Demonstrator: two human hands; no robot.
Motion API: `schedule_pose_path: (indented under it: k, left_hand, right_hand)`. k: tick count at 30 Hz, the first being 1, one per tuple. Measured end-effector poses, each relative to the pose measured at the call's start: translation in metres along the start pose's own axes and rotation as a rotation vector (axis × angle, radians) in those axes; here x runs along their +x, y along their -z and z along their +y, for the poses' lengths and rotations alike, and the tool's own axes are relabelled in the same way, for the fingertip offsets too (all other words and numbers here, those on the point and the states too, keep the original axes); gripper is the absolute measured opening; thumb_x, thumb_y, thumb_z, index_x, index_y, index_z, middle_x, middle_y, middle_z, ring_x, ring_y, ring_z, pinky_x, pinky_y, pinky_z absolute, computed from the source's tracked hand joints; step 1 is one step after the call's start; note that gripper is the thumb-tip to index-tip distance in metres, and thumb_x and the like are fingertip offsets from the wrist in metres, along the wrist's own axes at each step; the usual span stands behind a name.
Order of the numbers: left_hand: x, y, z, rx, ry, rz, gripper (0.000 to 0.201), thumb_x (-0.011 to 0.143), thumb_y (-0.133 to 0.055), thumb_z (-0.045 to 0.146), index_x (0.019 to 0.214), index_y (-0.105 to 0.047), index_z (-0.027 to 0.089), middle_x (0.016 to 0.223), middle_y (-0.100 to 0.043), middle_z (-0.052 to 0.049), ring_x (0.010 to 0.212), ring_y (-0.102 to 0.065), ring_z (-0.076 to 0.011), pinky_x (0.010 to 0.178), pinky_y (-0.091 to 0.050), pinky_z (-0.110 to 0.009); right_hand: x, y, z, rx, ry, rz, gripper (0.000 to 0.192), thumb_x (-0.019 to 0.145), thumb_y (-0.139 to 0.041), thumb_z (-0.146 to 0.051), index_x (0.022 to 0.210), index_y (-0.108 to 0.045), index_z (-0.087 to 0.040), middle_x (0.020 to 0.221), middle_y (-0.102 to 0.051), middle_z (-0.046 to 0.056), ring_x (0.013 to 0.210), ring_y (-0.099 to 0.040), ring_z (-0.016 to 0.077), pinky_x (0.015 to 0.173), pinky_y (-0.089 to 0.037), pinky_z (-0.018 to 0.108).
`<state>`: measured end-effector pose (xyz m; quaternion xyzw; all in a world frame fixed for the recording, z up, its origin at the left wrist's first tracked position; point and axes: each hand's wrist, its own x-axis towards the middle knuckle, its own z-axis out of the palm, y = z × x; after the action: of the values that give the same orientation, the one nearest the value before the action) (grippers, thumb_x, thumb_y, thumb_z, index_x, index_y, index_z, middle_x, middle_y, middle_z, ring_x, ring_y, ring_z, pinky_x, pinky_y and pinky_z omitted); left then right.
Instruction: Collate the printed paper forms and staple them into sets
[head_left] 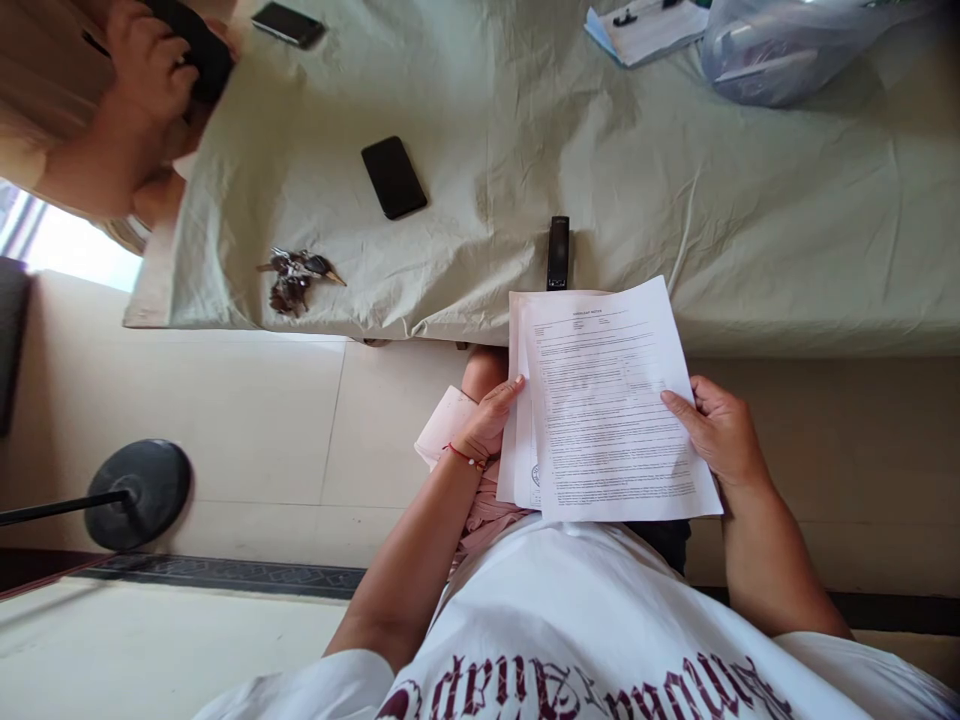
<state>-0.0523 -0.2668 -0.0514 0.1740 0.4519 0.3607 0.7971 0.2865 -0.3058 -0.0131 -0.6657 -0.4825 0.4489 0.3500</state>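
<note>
Several loose printed sheets of paper are held up over my lap, their tops overlapping the table's edge. My left hand grips the left margin of the lower sheets, thumb on top and fingers underneath. On the other side, my right hand pinches the right edge of the top sheet, its thumb lying on the print. Part of a round stamp shows on a sheet beneath, at the lower left. Just beyond the papers lies a black stapler-like object on the cloth. Another pale paper or card sits by my left wrist, on or beside my leg.
On the cloth-covered table lie a black phone, a bunch of keys and a second phone. Clipped papers and a plastic bag are at the back right. Another person's hand is upper left; a round black base stands on the floor.
</note>
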Motion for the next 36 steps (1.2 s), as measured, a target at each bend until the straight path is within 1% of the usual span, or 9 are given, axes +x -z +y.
schedule_pose_path:
  k: [4, 9, 12, 15, 20, 22, 26, 30, 36]
  left_hand:
    - [0.001, 0.002, -0.002, -0.031, -0.019, -0.051, 0.070, 0.075, -0.099, 0.070, 0.116, -0.087, 0.015, 0.122, -0.088, -0.018, 0.139, -0.074, -0.0435, 0.125, -0.058, -0.056]
    - [-0.002, 0.001, -0.001, -0.034, -0.059, -0.115, 0.074, 0.070, -0.100, 0.073, 0.117, -0.087, 0.017, 0.122, -0.088, -0.017, 0.136, -0.076, -0.0442, 0.122, -0.059, -0.057]
    - [-0.005, -0.001, 0.000, -0.002, -0.057, -0.105, 0.069, 0.071, -0.103, 0.065, 0.115, -0.086, 0.014, 0.120, -0.088, -0.020, 0.123, -0.081, -0.0437, 0.113, -0.063, -0.058]
    - [-0.007, -0.002, 0.001, 0.018, -0.024, -0.052, 0.063, 0.069, -0.107, 0.050, 0.114, -0.086, 0.012, 0.115, -0.088, -0.019, 0.101, -0.084, -0.0365, 0.097, -0.067, -0.051]
    - [-0.009, -0.004, 0.001, -0.008, 0.008, 0.044, 0.056, 0.065, -0.110, 0.039, 0.109, -0.085, 0.013, 0.103, -0.088, -0.013, 0.083, -0.081, -0.0260, 0.085, -0.067, -0.043]
    - [-0.009, -0.005, 0.001, -0.010, 0.009, 0.056, 0.055, 0.067, -0.109, 0.041, 0.109, -0.086, 0.013, 0.104, -0.088, -0.013, 0.084, -0.081, -0.0253, 0.085, -0.066, -0.042]
    - [-0.009, -0.005, 0.000, 0.004, 0.013, 0.057, 0.055, 0.072, -0.106, 0.048, 0.109, -0.085, 0.012, 0.106, -0.088, -0.014, 0.085, -0.081, -0.0261, 0.085, -0.065, -0.041]
    - [-0.010, -0.007, 0.002, 0.020, 0.011, 0.058, 0.059, 0.070, -0.106, 0.054, 0.107, -0.085, 0.013, 0.107, -0.088, -0.015, 0.089, -0.082, -0.0273, 0.091, -0.066, -0.042]
    - [-0.014, -0.011, 0.004, 0.025, -0.038, 0.045, 0.064, 0.072, -0.107, 0.046, 0.123, -0.081, 0.018, 0.122, -0.088, -0.013, 0.100, -0.084, -0.0300, 0.096, -0.066, -0.045]
  right_hand:
    - [0.000, -0.010, -0.007, -0.016, -0.016, -0.008, 0.047, 0.091, -0.083, -0.072, 0.094, -0.076, -0.025, 0.086, -0.082, 0.002, 0.072, -0.070, 0.0207, 0.064, -0.050, 0.032]
    - [-0.001, -0.024, -0.011, -0.033, -0.018, -0.004, 0.048, 0.091, -0.080, -0.073, 0.097, -0.077, -0.025, 0.085, -0.082, 0.003, 0.071, -0.070, 0.0221, 0.065, -0.053, 0.033]
    - [-0.002, -0.031, -0.011, -0.057, -0.010, 0.003, 0.047, 0.092, -0.078, -0.073, 0.094, -0.075, -0.025, 0.081, -0.080, 0.001, 0.069, -0.068, 0.0209, 0.063, -0.052, 0.032]
    - [-0.002, -0.038, -0.004, -0.071, -0.017, -0.009, 0.046, 0.094, -0.074, -0.071, 0.097, -0.074, -0.026, 0.083, -0.081, 0.002, 0.071, -0.069, 0.0209, 0.065, -0.053, 0.033]
    - [0.007, -0.048, 0.024, -0.093, 0.007, 0.179, 0.061, 0.085, -0.082, -0.067, 0.128, -0.071, -0.025, 0.114, -0.083, 0.010, 0.093, -0.075, 0.0261, 0.085, -0.063, 0.043]
    - [0.010, -0.052, 0.033, -0.020, -0.006, 0.217, 0.068, 0.081, -0.087, -0.067, 0.133, -0.070, -0.026, 0.126, -0.081, 0.013, 0.109, -0.077, 0.0290, 0.095, -0.065, 0.047]
    - [0.008, -0.060, 0.035, 0.357, -0.168, 0.062, 0.068, 0.079, -0.092, -0.071, 0.131, -0.071, -0.031, 0.134, -0.083, 0.007, 0.129, -0.078, 0.0299, 0.116, -0.062, 0.049]
    - [-0.001, -0.065, 0.025, 0.554, -0.306, -0.065, 0.064, 0.074, -0.096, -0.073, 0.120, -0.081, -0.031, 0.122, -0.088, 0.004, 0.125, -0.081, 0.0326, 0.118, -0.063, 0.051]
    - [-0.011, -0.063, 0.016, 0.685, -0.381, -0.090, 0.057, 0.066, -0.102, -0.064, 0.104, -0.086, -0.025, 0.110, -0.089, 0.008, 0.115, -0.085, 0.0388, 0.115, -0.064, 0.058]
